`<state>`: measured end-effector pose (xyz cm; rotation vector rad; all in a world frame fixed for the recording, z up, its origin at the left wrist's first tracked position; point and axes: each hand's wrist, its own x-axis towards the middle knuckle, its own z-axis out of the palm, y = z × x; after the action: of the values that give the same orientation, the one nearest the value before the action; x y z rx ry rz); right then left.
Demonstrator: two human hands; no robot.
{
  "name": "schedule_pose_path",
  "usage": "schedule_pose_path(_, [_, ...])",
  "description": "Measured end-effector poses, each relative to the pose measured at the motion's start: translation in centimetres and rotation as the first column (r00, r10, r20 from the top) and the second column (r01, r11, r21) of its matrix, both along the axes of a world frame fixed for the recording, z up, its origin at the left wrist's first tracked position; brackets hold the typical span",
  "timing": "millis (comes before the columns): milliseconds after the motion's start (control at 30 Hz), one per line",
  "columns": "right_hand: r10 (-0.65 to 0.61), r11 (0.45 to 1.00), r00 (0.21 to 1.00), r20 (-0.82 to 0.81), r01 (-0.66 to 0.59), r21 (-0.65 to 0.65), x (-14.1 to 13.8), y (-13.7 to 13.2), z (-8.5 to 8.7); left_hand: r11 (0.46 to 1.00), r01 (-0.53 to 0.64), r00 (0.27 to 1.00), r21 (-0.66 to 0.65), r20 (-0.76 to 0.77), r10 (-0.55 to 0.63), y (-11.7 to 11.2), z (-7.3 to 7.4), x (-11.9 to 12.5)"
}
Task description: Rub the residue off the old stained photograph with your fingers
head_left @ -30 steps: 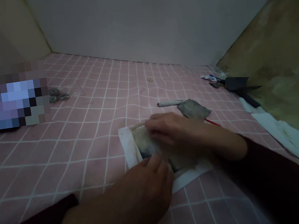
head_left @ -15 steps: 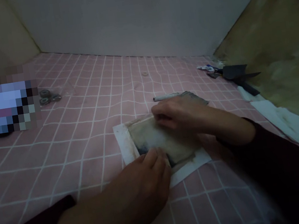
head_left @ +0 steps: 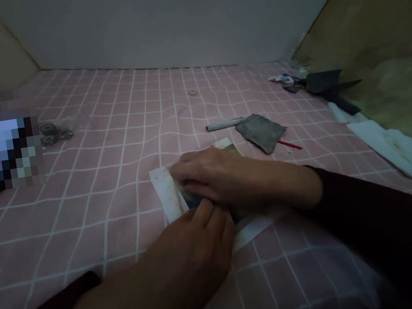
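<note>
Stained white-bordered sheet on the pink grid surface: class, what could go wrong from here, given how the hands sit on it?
The left hand and right hand both bear on the stained sheet, so it could crease or tear under the fingers. A slip of the right hand might also catch the grey scrap lying just beyond it.

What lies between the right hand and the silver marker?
The head view shows a white-edged sheet's corner past the right hand, then pink mat before the silver marker.
</note>
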<state>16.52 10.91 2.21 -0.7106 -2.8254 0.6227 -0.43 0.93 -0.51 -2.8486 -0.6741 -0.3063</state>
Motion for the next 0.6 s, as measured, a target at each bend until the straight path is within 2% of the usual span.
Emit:
schedule_pose_path(33, [0.003,1.000,1.000,0.019,-0.003,0.013,0.1,0.1,0.0,1.000,-0.002,1.000,-0.001,0.013,0.002,0.0,-0.1,0.0])
schedule_pose_path(133, [-0.213,0.971,0.965,0.156,0.190,0.148,1.0,0.6,0.3,1.000,0.002,0.998,0.004,0.068,-0.003,0.0,-0.4,-0.1])
schedule_pose_path(167, [-0.240,0.964,0.954,0.179,0.212,0.163,1.1,0.7,0.3,1.000,0.005,0.997,0.006,0.074,-0.005,0.0,-0.5,-0.1])
schedule_pose_path(200, [-0.228,0.967,0.961,0.158,0.204,0.153,1.0,0.5,0.3,1.000,0.005,0.998,0.004,0.070,-0.006,0.0,-0.5,-0.2])
schedule_pose_path(300, [-0.085,0.996,0.995,0.045,0.084,0.027,-0.2,-0.1,-0.1,1.000,-0.009,1.000,-0.013,0.026,0.009,-0.1,-0.6,-0.2])
schedule_pose_path(367, [-0.017,1.000,1.000,0.020,0.017,0.009,-0.5,-0.1,-0.1,1.000,-0.017,1.000,-0.008,0.013,0.017,-0.1,-0.6,-0.1])
schedule_pose_path(433, [-0.050,0.998,0.997,0.059,0.048,0.039,0.0,0.4,0.1,1.000,-0.014,1.000,0.001,0.019,0.014,-0.1,-0.5,-0.1])
schedule_pose_path(533, [-0.214,0.974,0.962,0.167,0.197,0.116,1.0,0.9,0.4,1.000,-0.002,0.999,0.003,0.034,0.002,0.0,-0.4,-0.1])
schedule_pose_path(600, [-0.217,0.974,0.968,0.124,0.205,0.098,0.8,0.6,0.3,1.000,0.004,0.999,-0.006,0.042,-0.003,0.0,-0.4,-0.1])
